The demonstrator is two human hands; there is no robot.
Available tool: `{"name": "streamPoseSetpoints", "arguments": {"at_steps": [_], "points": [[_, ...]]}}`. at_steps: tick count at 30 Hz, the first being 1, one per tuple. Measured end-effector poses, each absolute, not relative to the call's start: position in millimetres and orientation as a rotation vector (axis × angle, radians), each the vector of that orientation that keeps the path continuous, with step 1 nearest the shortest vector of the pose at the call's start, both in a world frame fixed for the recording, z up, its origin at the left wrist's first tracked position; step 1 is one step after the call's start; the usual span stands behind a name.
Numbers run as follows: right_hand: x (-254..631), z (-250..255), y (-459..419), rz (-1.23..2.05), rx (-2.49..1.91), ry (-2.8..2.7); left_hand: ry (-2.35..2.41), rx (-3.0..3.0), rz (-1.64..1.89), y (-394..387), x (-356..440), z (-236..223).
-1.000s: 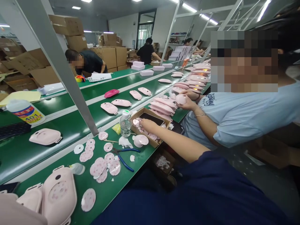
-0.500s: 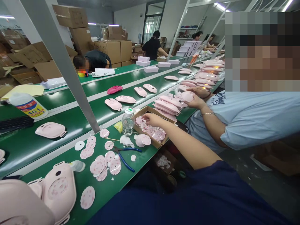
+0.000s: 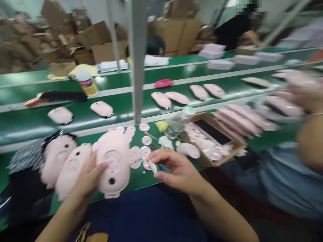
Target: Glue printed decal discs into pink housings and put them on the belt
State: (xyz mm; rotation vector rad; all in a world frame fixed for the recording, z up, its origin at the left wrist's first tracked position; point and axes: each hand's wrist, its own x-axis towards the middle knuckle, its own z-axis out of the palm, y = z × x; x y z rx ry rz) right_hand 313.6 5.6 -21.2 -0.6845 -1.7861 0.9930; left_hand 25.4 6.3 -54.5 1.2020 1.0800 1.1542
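Observation:
My left hand grips the left edge of a pale pink plastic case, with the thumb over its front. The case is tilted up and has a round recess and a dark hole. Two more pink cases, one of them a pink case close by, lean left of that hand. Between thumb and fingers, my right hand pinches a thin pale disc, seen nearly edge-on and blurred. Behind it lie loose pink patterned discs. A blue-handled tool is mostly hidden by my right hand.
An open cardboard box of discs stands right, beside a clear bottle. A grey post rises at the belt's edge. Pink cases lie on the green conveyor belt. A co-worker's arm is at far right; stacked pink cases lie near it.
The view has swung left. My right hand has left the cardboard box with a disc in its fingers. My left hand has come into view on a pink case, which is now raised.

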Motion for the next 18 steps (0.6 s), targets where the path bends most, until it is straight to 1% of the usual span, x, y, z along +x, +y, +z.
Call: {"name": "streamPoseSetpoints", "arguments": {"at_steps": [2,5,7,14,18], "points": [[281,-24,-1,0.754,-0.679,-1.995,1.214,1.131,1.174,-11,21,-57],[251,-26,-4,0.351,-0.729,-2.174,1.21,1.166,1.12,-16,33,-54],[243,-26,-3,0.204,-0.755,-2.229,1.203,1.212,1.1,-17,40,-49],[234,-28,-6,0.039,-0.768,-2.22,1.173,1.212,1.119,-29,31,-48],[230,-30,-7,0.062,-0.793,-2.179,1.156,1.211,1.115,-29,29,-51]]}}
